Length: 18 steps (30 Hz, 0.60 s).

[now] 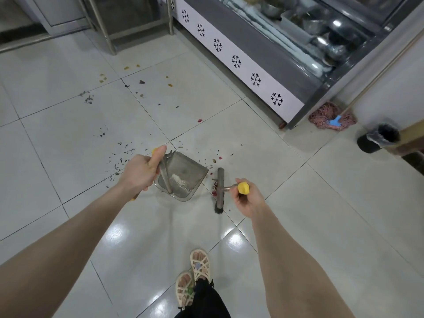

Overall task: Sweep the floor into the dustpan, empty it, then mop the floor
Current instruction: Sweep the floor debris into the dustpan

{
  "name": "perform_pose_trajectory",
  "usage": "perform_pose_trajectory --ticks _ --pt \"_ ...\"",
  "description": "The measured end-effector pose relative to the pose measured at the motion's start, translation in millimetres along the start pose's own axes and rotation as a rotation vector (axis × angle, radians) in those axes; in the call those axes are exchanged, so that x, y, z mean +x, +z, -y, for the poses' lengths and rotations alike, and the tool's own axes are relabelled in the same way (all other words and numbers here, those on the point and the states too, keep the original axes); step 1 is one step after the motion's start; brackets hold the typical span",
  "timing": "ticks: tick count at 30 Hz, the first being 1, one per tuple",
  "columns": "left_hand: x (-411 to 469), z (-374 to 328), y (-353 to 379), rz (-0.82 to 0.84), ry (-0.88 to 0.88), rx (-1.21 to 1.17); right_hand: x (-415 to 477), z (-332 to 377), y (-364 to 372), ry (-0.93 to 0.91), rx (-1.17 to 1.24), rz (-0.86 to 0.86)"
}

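The dustpan [183,177] is sitting on the tiled floor [68,65] between the two hands, its mouth facing right towards the broom head [220,189], which is lying just beside it, not quite touching the lip. The left hand [140,171] is gripping the dustpan's handle [165,177], its fingers curling tight round the shaft below a yellow tip. The right hand [246,198] is holding the broom's yellow grip [243,188], fingers wrapping round it. Red and brown crumbs [215,188] are lying against the broom head's left side, between it and the dustpan. Dark slivers [119,161] and yellowish bits are lying scattered over the tiles left of and beyond the dustpan. A pink mop [330,117] is resting on the floor by the corner of a glass-fronted chiller [252,53], with a black bin [377,137] near it on the right. Two feet in sandals [199,265] are standing near the lower edge.
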<state>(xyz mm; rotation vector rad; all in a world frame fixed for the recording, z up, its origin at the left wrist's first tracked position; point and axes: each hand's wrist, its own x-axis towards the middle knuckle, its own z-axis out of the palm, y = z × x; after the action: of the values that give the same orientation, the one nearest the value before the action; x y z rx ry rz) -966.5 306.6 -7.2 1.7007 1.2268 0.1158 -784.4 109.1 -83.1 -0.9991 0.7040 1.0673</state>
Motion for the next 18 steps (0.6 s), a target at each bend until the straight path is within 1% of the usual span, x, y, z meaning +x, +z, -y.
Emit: perform_pose_trajectory --ticks 7,14,18 --pt "11.3 -14.5 -1.4 0.004 0.033 0.037 -11.9 45.0 -7.5 -0.04 -0.05 -0.011" --pt "30.9 -31.2 6.3 -0.015 0.029 0.013 1.5 62.1 7.4 -0.095 -0.257 -0.073" --pt "54.9 -47.1 17.3 -0.013 0.025 0.017 19.3 91.9 17.7 -0.116 -0.286 -0.106"
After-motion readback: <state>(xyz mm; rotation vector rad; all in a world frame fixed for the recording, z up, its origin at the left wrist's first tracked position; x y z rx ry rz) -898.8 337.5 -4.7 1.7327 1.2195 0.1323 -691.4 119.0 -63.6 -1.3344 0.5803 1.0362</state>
